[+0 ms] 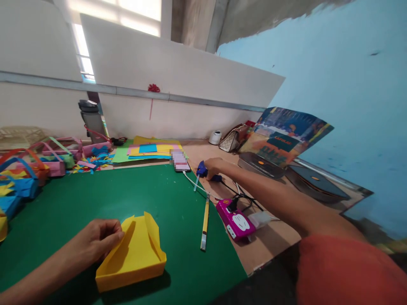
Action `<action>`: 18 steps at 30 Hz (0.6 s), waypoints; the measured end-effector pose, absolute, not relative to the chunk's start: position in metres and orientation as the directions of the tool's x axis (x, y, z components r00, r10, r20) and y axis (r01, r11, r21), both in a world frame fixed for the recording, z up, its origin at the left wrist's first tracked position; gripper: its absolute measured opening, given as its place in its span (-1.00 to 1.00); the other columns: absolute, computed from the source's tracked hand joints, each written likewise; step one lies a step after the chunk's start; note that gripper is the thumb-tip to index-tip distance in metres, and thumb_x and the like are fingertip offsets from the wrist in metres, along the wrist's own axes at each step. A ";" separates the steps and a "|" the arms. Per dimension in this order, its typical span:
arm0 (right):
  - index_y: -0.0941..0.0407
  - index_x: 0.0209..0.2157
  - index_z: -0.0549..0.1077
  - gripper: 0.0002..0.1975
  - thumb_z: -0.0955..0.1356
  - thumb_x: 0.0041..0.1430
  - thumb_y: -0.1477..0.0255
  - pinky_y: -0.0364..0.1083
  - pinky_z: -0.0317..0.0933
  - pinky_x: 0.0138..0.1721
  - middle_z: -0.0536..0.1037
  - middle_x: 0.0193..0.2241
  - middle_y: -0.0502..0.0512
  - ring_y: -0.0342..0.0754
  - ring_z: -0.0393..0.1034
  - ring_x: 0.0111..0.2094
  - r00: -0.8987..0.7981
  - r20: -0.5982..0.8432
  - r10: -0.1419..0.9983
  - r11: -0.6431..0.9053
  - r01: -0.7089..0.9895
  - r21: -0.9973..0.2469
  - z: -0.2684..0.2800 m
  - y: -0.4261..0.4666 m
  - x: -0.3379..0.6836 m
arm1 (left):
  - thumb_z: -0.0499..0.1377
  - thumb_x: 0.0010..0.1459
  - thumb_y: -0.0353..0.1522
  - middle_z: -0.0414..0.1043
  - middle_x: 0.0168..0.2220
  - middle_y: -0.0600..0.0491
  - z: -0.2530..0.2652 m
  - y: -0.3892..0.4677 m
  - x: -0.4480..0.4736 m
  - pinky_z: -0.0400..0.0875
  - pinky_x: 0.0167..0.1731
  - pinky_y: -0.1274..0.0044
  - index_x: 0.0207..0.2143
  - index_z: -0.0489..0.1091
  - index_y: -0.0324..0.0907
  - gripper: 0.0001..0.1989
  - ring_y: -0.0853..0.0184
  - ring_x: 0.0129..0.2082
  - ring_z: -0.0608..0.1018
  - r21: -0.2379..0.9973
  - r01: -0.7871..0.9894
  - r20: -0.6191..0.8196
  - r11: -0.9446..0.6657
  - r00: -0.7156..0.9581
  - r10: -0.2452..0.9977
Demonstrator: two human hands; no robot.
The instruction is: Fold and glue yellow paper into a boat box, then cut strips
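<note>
My left hand [103,238] pinches the left wall of a yellow paper box [135,250], folded with an open top, at the front of the green mat [104,195]. Its far side has flaps standing up. Farther off to the right, my right hand [212,167] is closed around a blue glue gun [201,169], with a pale glue stick [196,183] showing at one end. A yellow box cutter [205,222] lies on the mat's right part, between the two hands.
Right of the mat sits a magenta power strip [237,220] with a black plug and cables. A phone [180,161] on a white cable lies at the mat's far edge, near stacked coloured paper [152,149]. Several paper baskets [57,166] and scraps [100,159] fill the left.
</note>
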State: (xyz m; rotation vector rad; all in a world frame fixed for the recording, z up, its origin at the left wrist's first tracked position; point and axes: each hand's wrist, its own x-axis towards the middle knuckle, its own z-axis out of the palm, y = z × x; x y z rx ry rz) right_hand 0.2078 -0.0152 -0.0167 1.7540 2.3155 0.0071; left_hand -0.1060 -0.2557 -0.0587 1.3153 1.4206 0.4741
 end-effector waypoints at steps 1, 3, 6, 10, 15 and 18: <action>0.15 -0.04 0.33 -0.69 0.29 0.22 0.33 0.04 0.31 -0.16 0.40 -0.07 0.13 -0.02 0.36 -0.14 -0.227 -0.224 0.948 0.266 0.950 0.162 -0.016 -0.017 0.212 | 0.11 -0.34 0.18 0.08 -0.66 0.19 -0.059 -0.255 -0.106 -0.03 -0.63 0.60 -0.64 0.15 -0.17 -0.42 0.49 -0.64 0.11 0.839 0.455 -0.430 0.299 0.218 0.876; 0.16 -0.05 0.34 -0.69 0.29 0.21 0.32 0.04 0.31 -0.16 0.40 -0.08 0.13 -0.02 0.36 -0.14 -0.175 -0.292 0.940 0.236 0.953 0.190 -0.014 -0.020 0.220 | 0.09 -0.30 0.18 0.09 -0.65 0.19 -0.060 -0.250 -0.109 -0.02 -0.62 0.59 -0.62 0.17 -0.17 -0.42 0.48 -0.63 0.12 0.831 0.483 -0.428 0.278 0.234 0.873; 0.16 -0.05 0.34 -0.69 0.29 0.21 0.32 0.04 0.31 -0.16 0.40 -0.08 0.13 -0.01 0.36 -0.14 -0.139 -0.324 0.936 0.211 0.957 0.197 -0.013 -0.021 0.226 | 0.06 -0.21 0.16 0.08 -0.67 0.20 -0.061 -0.236 -0.114 0.00 -0.63 0.60 -0.61 0.17 -0.18 -0.44 0.49 -0.65 0.14 0.835 0.505 -0.388 0.218 0.260 0.884; 0.18 -0.05 0.34 -0.68 0.30 0.20 0.33 0.03 0.31 -0.16 0.40 -0.07 0.14 -0.01 0.36 -0.14 -0.146 -0.281 0.949 0.192 0.971 0.143 -0.019 -0.021 0.231 | 0.12 -0.17 0.06 0.18 -0.67 0.19 -0.046 -0.204 -0.109 0.06 -0.66 0.62 -0.61 0.20 -0.18 -0.53 0.49 -0.68 0.22 0.852 0.502 -0.294 0.148 0.225 0.929; 0.17 -0.06 0.35 -0.70 0.29 0.22 0.32 0.05 0.30 -0.15 0.40 -0.09 0.14 -0.03 0.36 -0.14 -0.145 -0.097 0.985 0.144 0.989 -0.019 -0.022 -0.025 0.245 | 0.18 -0.10 -0.08 0.32 -0.57 0.17 -0.027 -0.150 -0.077 0.18 -0.67 0.65 -0.47 0.25 -0.20 -0.64 0.45 -0.61 0.39 0.863 0.455 -0.327 0.220 0.169 0.930; 0.19 -0.09 0.36 -0.67 0.36 0.14 0.35 0.03 0.29 -0.13 0.43 -0.13 0.14 0.01 0.36 -0.13 -0.085 0.056 0.995 0.093 0.982 -0.167 -0.013 -0.023 0.253 | 0.12 0.08 -0.20 0.36 -0.52 0.15 -0.032 -0.116 -0.055 0.25 -0.63 0.64 -0.35 0.28 -0.21 -0.76 0.44 -0.56 0.44 0.855 0.450 -0.362 0.256 0.164 0.918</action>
